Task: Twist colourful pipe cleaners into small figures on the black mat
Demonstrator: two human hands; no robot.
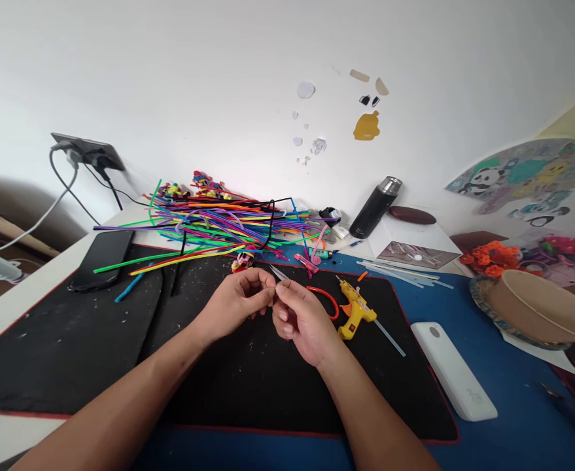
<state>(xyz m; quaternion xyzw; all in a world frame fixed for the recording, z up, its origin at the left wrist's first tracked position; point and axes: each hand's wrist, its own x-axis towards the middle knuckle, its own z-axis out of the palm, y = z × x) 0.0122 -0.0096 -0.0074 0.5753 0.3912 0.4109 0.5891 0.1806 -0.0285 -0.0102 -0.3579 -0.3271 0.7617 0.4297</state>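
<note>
Over the middle of the black mat (pixel 228 386), my left hand (pixel 245 294) and my right hand (pixel 299 317) meet at their fingertips. Each is closed in a pinch; whatever lies between the fingers is too small or hidden to name. Just beyond them are the scissors (pixel 324 294), with red handles and pointed blades, partly covered by my right hand. A small figure made of pink, black and yellow pipe cleaners (pixel 242 261) lies behind my left hand. To the right of my right hand rests a yellow glue gun (pixel 356 311) with a glue stick in its back.
A heap of colourful pipe cleaners (pixel 218 222) lies along the wall. On the left is a black phone (pixel 101 260). A black thermos (pixel 376 208), loose glue sticks (pixel 405 273), a white power bank (pixel 454 371) and a bowl (pixel 542 304) stand or lie to the right.
</note>
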